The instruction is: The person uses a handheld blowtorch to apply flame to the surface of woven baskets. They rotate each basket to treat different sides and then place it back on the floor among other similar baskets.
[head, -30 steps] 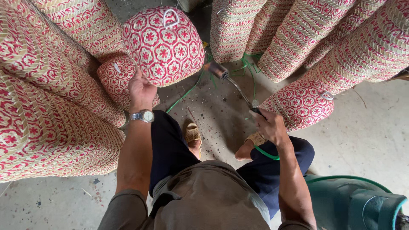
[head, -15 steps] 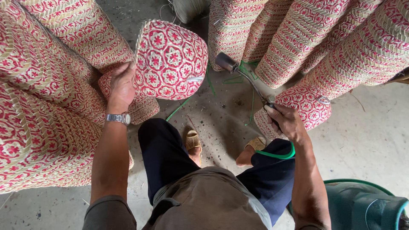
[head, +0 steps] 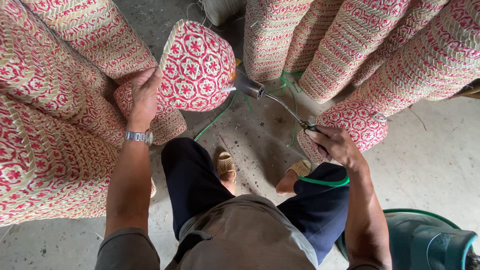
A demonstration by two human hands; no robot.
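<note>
Red-and-cream woven basket [head: 197,65] is up off the floor, tipped on its side, with our left hand [head: 144,95] closed on its rim at the left edge, fingers curled over the weave. Our right hand [head: 334,145] is wrapped tight around the grip of a gas torch [head: 280,102], whose metal nozzle points at the basket's right side, just beside it; we cannot tell if they touch. A green hose [head: 325,181] loops from under the right wrist across our knee. Silver wristwatch [head: 139,136] on the left wrist. Stacks of matching baskets [head: 55,125] crowd the left side, and more stacks [head: 370,45] lean along the top right. A single basket [head: 357,125] lies just behind the right hand. Sandalled feet [head: 226,165] rest on the concrete floor [head: 430,165]. A teal gas cylinder [head: 425,240] sits at the lower right.
</note>
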